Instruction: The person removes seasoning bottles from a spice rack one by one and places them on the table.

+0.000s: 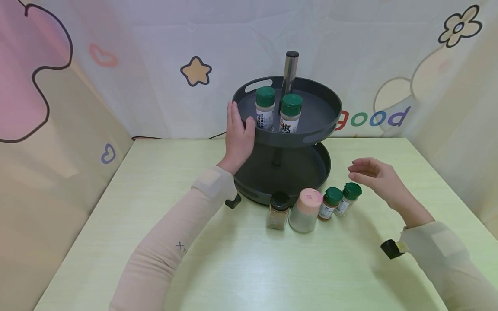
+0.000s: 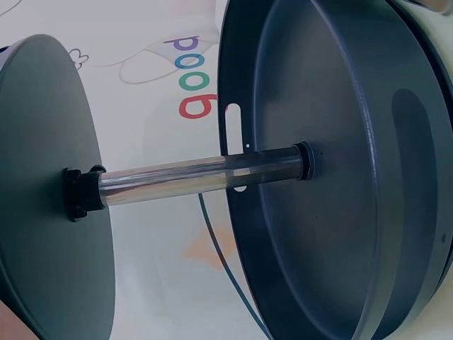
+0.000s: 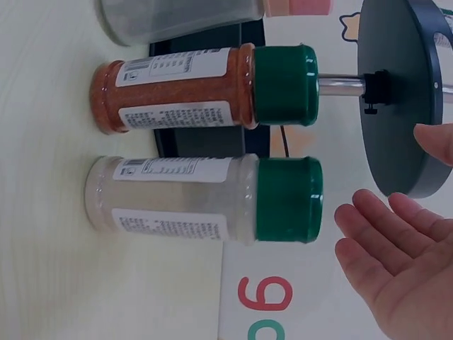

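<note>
My left hand [image 1: 240, 139] rests against the left rim of the upper tray [image 1: 317, 101] of a dark two-tier stand, its fingers straight and pointing up. Two green-capped seasoning jars stand on that tray, a left one [image 1: 265, 110] and a right one [image 1: 290, 114]. Nothing is in my right hand [image 1: 377, 177], which hovers just above and right of a green-capped jar of pale powder [image 3: 177, 198]. Beside it stands a green-capped jar of red-brown powder [image 3: 177, 88]. In the right wrist view the fingers are spread near the pale jar's cap.
The lower tray [image 1: 253, 166] holds nothing visible. In front of it on the table [image 1: 249, 268] stand a black-lidded spice jar [image 1: 278, 211] and a pink-lidded translucent shaker [image 1: 305, 211]. A metal post [image 1: 290, 71] rises through the upper tray. A printed curtain hangs behind.
</note>
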A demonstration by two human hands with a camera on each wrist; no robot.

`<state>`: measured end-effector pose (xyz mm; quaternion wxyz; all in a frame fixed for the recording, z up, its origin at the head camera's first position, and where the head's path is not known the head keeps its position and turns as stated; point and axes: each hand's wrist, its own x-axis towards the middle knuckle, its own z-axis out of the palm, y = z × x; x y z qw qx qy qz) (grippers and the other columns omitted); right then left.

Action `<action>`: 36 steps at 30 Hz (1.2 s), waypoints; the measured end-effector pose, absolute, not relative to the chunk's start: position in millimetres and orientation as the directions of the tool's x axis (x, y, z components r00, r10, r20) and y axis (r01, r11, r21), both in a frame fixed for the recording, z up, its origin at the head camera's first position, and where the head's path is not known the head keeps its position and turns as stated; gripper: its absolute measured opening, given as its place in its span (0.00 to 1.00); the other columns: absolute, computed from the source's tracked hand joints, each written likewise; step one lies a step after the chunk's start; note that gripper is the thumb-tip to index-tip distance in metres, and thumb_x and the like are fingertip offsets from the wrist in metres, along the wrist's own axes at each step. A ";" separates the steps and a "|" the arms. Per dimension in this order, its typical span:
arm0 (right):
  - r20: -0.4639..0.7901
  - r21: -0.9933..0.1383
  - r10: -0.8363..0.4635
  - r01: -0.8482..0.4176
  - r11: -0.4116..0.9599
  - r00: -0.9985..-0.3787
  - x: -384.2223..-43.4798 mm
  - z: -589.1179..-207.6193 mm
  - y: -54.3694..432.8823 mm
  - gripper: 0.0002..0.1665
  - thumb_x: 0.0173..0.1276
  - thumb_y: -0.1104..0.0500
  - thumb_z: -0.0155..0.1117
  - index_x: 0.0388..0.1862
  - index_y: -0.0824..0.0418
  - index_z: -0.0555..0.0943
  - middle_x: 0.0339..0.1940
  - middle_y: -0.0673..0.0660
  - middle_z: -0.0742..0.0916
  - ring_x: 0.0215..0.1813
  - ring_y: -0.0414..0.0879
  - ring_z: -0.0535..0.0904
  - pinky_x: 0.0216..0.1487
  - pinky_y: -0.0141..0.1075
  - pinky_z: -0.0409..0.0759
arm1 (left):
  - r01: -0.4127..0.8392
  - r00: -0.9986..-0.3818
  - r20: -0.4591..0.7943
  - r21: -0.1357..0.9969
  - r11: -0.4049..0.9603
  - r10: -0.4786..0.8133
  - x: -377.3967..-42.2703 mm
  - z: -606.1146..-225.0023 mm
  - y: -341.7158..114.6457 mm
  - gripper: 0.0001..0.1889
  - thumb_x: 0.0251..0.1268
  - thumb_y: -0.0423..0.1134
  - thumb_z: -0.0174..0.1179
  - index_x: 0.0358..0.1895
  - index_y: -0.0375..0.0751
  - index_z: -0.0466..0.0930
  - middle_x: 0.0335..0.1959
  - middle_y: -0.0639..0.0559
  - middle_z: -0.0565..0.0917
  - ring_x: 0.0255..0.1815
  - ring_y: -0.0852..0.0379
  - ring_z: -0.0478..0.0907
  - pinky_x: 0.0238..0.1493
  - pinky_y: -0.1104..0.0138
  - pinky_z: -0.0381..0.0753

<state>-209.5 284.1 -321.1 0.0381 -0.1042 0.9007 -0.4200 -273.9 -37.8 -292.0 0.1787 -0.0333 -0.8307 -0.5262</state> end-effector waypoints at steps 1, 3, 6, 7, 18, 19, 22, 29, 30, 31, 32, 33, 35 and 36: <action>0.028 -0.767 -0.219 -0.162 0.621 -0.975 -209.2 -319.9 282.7 0.31 0.62 0.49 0.54 0.58 0.65 0.63 0.39 0.32 0.75 0.40 0.21 0.72 0.43 0.18 0.69 | 0.243 -0.934 0.332 0.862 0.445 -0.133 -273.7 -291.9 -37.8 0.33 0.64 0.49 0.36 0.70 0.45 0.36 0.72 0.59 0.35 0.72 0.62 0.35 0.69 0.66 0.44; 0.046 -0.772 -0.220 -0.175 0.611 -0.974 -208.4 -317.6 279.9 0.31 0.62 0.49 0.54 0.58 0.66 0.63 0.39 0.32 0.75 0.40 0.21 0.73 0.42 0.17 0.69 | 0.244 -0.934 0.332 0.862 0.444 -0.132 -273.4 -291.6 -37.7 0.33 0.64 0.49 0.36 0.70 0.45 0.36 0.72 0.59 0.35 0.72 0.61 0.35 0.69 0.66 0.44; 0.076 -0.779 -0.223 -0.197 0.595 -0.972 -207.4 -314.3 275.5 0.30 0.62 0.50 0.54 0.58 0.66 0.64 0.39 0.33 0.76 0.40 0.22 0.73 0.42 0.16 0.70 | 0.245 -0.934 0.333 0.862 0.443 -0.131 -272.9 -291.3 -38.0 0.33 0.64 0.48 0.36 0.70 0.45 0.36 0.72 0.59 0.35 0.72 0.61 0.35 0.69 0.66 0.44; 0.084 -0.782 -0.224 -0.204 0.589 -0.971 -207.2 -313.3 274.0 0.30 0.62 0.50 0.54 0.58 0.66 0.64 0.39 0.33 0.76 0.40 0.22 0.74 0.42 0.16 0.70 | 0.245 -0.934 0.332 0.863 0.443 -0.130 -272.7 -291.3 -38.0 0.33 0.64 0.48 0.36 0.70 0.45 0.36 0.72 0.59 0.35 0.72 0.61 0.35 0.69 0.66 0.44; 0.148 -0.787 -0.241 -0.261 0.558 -0.959 -204.8 -305.7 262.3 0.29 0.62 0.52 0.55 0.58 0.67 0.64 0.41 0.37 0.77 0.40 0.23 0.74 0.41 0.16 0.72 | 0.227 -0.942 0.311 0.868 0.441 -0.127 -269.7 -289.7 -37.2 0.34 0.64 0.49 0.37 0.70 0.46 0.36 0.72 0.59 0.34 0.72 0.61 0.34 0.70 0.64 0.44; 0.155 -0.786 -0.242 -0.268 0.557 -0.958 -204.7 -304.9 261.4 0.29 0.62 0.52 0.55 0.58 0.67 0.64 0.41 0.37 0.78 0.40 0.23 0.74 0.41 0.16 0.72 | 0.226 -0.942 0.310 0.869 0.441 -0.128 -269.4 -289.6 -37.0 0.34 0.64 0.50 0.37 0.70 0.46 0.36 0.72 0.59 0.34 0.72 0.61 0.34 0.69 0.64 0.44; 0.178 -0.777 -0.244 -0.288 0.560 -0.953 -204.3 -302.0 258.4 0.28 0.62 0.53 0.55 0.58 0.66 0.65 0.41 0.36 0.77 0.41 0.24 0.74 0.41 0.16 0.72 | 0.223 -0.941 0.310 0.868 0.444 -0.133 -268.4 -289.7 -36.6 0.34 0.64 0.50 0.37 0.70 0.46 0.37 0.72 0.59 0.34 0.72 0.61 0.35 0.69 0.63 0.45; 0.200 -0.762 -0.210 -0.286 0.580 -0.957 -203.3 -293.7 249.6 0.27 0.62 0.52 0.55 0.57 0.63 0.67 0.41 0.37 0.77 0.40 0.25 0.74 0.41 0.16 0.72 | 0.222 -0.942 0.308 0.870 0.440 -0.135 -266.5 -290.5 -35.5 0.35 0.64 0.52 0.38 0.70 0.47 0.37 0.72 0.59 0.34 0.72 0.60 0.35 0.69 0.61 0.46; 0.201 -0.763 -0.200 -0.282 0.582 -0.959 -203.1 -292.6 248.1 0.27 0.62 0.52 0.56 0.57 0.62 0.67 0.41 0.37 0.78 0.40 0.25 0.74 0.41 0.16 0.72 | 0.223 -0.942 0.309 0.871 0.438 -0.134 -266.2 -290.6 -35.2 0.35 0.64 0.52 0.38 0.70 0.47 0.37 0.72 0.58 0.34 0.72 0.60 0.35 0.69 0.60 0.45; 0.206 -0.762 -0.196 -0.283 0.582 -0.959 -202.8 -291.4 246.5 0.27 0.62 0.52 0.56 0.57 0.62 0.67 0.41 0.38 0.78 0.40 0.25 0.74 0.41 0.16 0.72 | 0.223 -0.943 0.307 0.872 0.436 -0.132 -265.9 -290.7 -35.3 0.35 0.64 0.53 0.38 0.70 0.47 0.37 0.72 0.59 0.34 0.72 0.60 0.35 0.69 0.60 0.45; 0.207 -0.764 -0.187 -0.278 0.582 -0.960 -202.5 -290.2 244.7 0.26 0.62 0.52 0.56 0.57 0.62 0.68 0.41 0.38 0.78 0.40 0.25 0.74 0.41 0.16 0.72 | 0.223 -0.943 0.307 0.872 0.435 -0.131 -265.7 -290.9 -35.4 0.35 0.64 0.53 0.38 0.70 0.47 0.37 0.72 0.59 0.34 0.72 0.60 0.34 0.69 0.60 0.45; 0.215 -0.765 -0.183 -0.282 0.579 -0.959 -202.3 -289.1 243.2 0.26 0.62 0.52 0.56 0.57 0.62 0.68 0.41 0.38 0.78 0.40 0.25 0.74 0.41 0.17 0.72 | 0.225 -0.943 0.307 0.873 0.434 -0.129 -265.4 -291.1 -35.4 0.35 0.64 0.53 0.38 0.70 0.47 0.37 0.72 0.59 0.34 0.72 0.60 0.34 0.69 0.60 0.44; 0.233 -0.767 -0.176 -0.292 0.572 -0.956 -202.2 -286.8 240.4 0.26 0.62 0.53 0.56 0.56 0.62 0.68 0.41 0.38 0.78 0.40 0.25 0.74 0.40 0.17 0.72 | 0.225 -0.943 0.308 0.872 0.435 -0.129 -265.2 -291.4 -35.7 0.35 0.64 0.54 0.38 0.70 0.47 0.37 0.72 0.59 0.33 0.72 0.61 0.34 0.69 0.60 0.44; 0.246 -0.769 -0.173 -0.301 0.564 -0.954 -202.3 -285.8 239.3 0.26 0.61 0.53 0.56 0.56 0.63 0.68 0.41 0.39 0.79 0.40 0.25 0.74 0.40 0.16 0.73 | 0.225 -0.943 0.308 0.872 0.435 -0.129 -265.0 -291.3 -35.9 0.35 0.63 0.54 0.38 0.70 0.47 0.37 0.72 0.60 0.33 0.72 0.61 0.34 0.69 0.60 0.44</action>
